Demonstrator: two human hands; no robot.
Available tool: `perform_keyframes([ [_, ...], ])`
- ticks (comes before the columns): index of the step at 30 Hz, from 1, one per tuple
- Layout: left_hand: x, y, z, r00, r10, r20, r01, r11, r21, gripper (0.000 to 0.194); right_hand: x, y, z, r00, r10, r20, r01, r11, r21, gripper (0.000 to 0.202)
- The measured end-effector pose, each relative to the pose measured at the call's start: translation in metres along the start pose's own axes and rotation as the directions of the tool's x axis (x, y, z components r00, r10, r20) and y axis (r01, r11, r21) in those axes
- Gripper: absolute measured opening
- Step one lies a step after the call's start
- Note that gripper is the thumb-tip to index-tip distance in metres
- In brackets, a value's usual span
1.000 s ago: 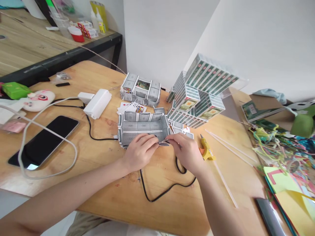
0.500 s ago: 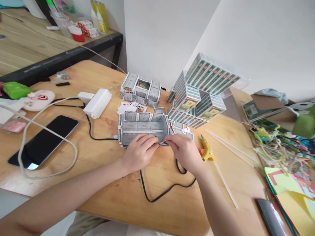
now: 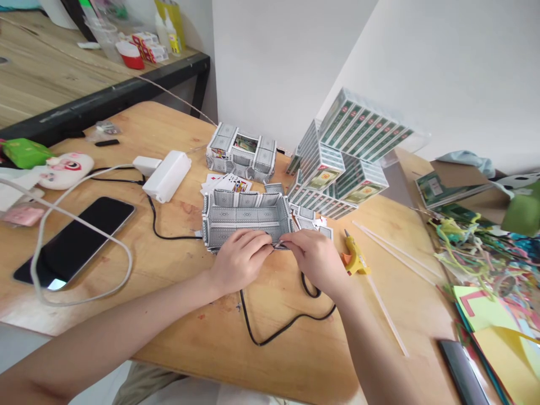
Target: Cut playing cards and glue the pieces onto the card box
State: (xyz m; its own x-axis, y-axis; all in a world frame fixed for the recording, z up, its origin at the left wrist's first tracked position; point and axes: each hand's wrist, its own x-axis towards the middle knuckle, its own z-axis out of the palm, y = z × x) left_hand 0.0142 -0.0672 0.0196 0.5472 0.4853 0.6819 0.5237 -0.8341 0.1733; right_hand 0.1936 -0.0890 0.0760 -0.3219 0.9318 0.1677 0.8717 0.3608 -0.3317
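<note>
An open-topped box made of playing cards (image 3: 247, 216), grey patterned backs showing, sits at the middle of the table. My left hand (image 3: 242, 259) is closed over its near wall, fingertips over the rim. Beside it my right hand (image 3: 316, 256) pinches the near wall close to the right corner. The gripped part is mostly hidden by the fingers. Behind the box lie loose playing cards (image 3: 230, 183), some face up, and a second card-built piece (image 3: 241, 152) with an opening on top. More cards (image 3: 304, 214) lie at its right side.
A yellow glue gun (image 3: 355, 256) and clear glue sticks (image 3: 392, 323) lie right of my right hand. Packed card boxes (image 3: 324, 171) are stacked behind. A black cord (image 3: 291, 326) loops in front; a phone (image 3: 80, 239) and white adapter (image 3: 167, 175) are at left.
Both hands stay at the box's near wall, with only a very slight shift of the right fingers. The view has moved marginally.
</note>
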Motion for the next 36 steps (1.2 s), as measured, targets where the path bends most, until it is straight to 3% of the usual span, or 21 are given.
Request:
perform_keyframes([
  [36, -0.003, 0.000, 0.002, 0.999, -0.040, -0.034, 0.040, 0.999, -0.014, 0.011, -0.001, -0.007, 0.015, 0.995, -0.073, -0.075, 0.076, 0.996, 0.045, 0.022],
])
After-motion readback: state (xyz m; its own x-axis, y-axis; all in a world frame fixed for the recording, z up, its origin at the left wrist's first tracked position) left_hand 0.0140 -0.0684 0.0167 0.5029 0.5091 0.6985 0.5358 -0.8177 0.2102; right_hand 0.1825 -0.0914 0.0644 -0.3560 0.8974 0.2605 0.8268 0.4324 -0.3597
